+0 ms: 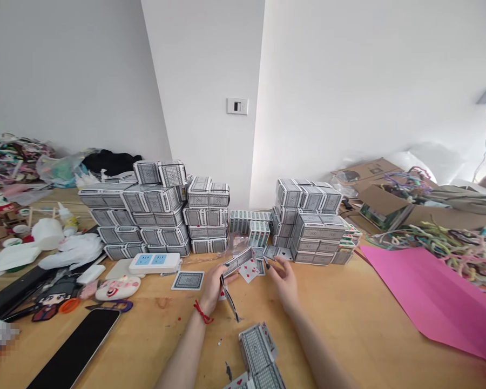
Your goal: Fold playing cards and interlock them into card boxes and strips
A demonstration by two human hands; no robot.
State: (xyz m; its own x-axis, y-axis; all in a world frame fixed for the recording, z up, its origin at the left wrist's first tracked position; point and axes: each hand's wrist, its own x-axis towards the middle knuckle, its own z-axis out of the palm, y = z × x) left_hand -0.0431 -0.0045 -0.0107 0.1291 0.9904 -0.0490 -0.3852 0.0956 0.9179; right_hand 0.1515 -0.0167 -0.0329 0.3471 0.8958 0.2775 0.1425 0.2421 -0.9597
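My left hand (215, 286), a red cord round its wrist, is closed on folded playing cards (238, 262). One strip of the cards slants up and right; another bent piece hangs down below the fingers. Beside the strip shows a face-up diamond card (249, 269). My right hand (282, 278) is just right of it, thumb and fingers apart, with fingertips close to loose cards (281, 252) on the table. Whether they touch is unclear. Nearer me sits a block of folded cards (257, 348), partly cut off by the frame's lower edge.
Stacks of card-covered blocks stand at left (157, 219) and right (319, 232). Small card boxes (259, 232) lie between them. A power strip (154, 263), a face-down card (188, 280), a phone (75, 351) and a cutter (117, 306) lie left; pink paper (425, 297) lies right.
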